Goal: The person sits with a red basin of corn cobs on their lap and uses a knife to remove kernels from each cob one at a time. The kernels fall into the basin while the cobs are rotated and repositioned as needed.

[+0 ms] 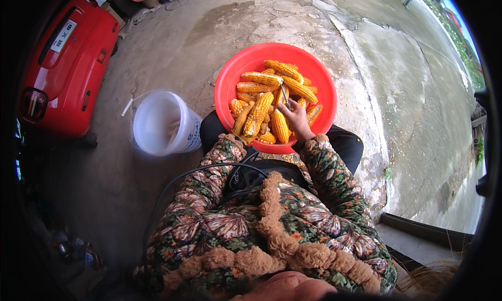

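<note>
A round red plastic basin (pixel 225 81) full of yellow corn cobs (pixel 300 90) rests at my lap, between my knees. My left hand (pixel 244 122), in a yellow-orange glove, grips one corn cob (pixel 259 114) that points up and away from me. In my bare right hand (pixel 295 114) is a thin metal tool (pixel 284 93), its tip pointing away from me over the cobs; its exact kind is unclear. Some kernels are gone from several cobs. The right hand is just right of the held cob, and a gap separates them.
Left of the basin stands a white plastic bucket (pixel 182 120), with pale cobs dimly visible inside. A red car (pixel 74 73) is parked at the far left. Loose kernels lie on the cracked concrete floor (pixel 251 22). A black cable (pixel 172 181) crosses my left sleeve.
</note>
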`<state>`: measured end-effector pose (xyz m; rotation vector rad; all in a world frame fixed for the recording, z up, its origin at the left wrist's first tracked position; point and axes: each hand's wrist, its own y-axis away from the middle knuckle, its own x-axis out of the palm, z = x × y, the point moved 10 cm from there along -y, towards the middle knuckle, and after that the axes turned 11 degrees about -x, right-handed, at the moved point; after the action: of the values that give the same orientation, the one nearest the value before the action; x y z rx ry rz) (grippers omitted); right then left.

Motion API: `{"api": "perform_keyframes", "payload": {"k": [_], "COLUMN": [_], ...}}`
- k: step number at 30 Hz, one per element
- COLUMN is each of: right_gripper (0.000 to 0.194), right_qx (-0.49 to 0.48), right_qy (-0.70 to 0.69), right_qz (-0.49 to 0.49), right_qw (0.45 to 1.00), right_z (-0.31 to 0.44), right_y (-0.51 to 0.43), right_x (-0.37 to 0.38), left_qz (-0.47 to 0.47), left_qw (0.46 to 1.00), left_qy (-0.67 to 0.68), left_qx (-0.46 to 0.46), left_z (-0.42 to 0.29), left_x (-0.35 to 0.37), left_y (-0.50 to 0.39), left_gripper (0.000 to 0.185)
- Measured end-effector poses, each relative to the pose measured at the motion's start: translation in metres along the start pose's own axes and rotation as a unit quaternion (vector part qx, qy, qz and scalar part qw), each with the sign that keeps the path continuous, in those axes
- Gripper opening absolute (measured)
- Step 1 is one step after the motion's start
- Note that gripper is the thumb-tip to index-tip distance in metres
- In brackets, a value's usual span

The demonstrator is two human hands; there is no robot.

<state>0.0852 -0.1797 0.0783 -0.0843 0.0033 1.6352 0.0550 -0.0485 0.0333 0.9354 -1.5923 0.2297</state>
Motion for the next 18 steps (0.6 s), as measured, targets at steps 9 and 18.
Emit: {"api": "perform_keyframes", "payload": {"k": [9,18], "right_gripper": [0.021,0.019], "right_qx": [0.188,0.315], "right_qy": [-0.257,-0.407], "right_qz": [0.018,-0.159], "right_qw": [0.948,0.842], "right_z": [-0.046,-0.099], "right_y": [0.0,0.021], "right_x": [0.02,0.006], "left_qz": [0.032,-0.028], "left_qw": [0.99,1.0], "left_qy": [-0.107,-0.014], "left_qx": [-0.087,0.003], "left_z": [0.017,-0.001], "left_x": [0.008,-0.029], "left_y": [0.0,-0.016], "left_gripper": [0.063,0.047]}}
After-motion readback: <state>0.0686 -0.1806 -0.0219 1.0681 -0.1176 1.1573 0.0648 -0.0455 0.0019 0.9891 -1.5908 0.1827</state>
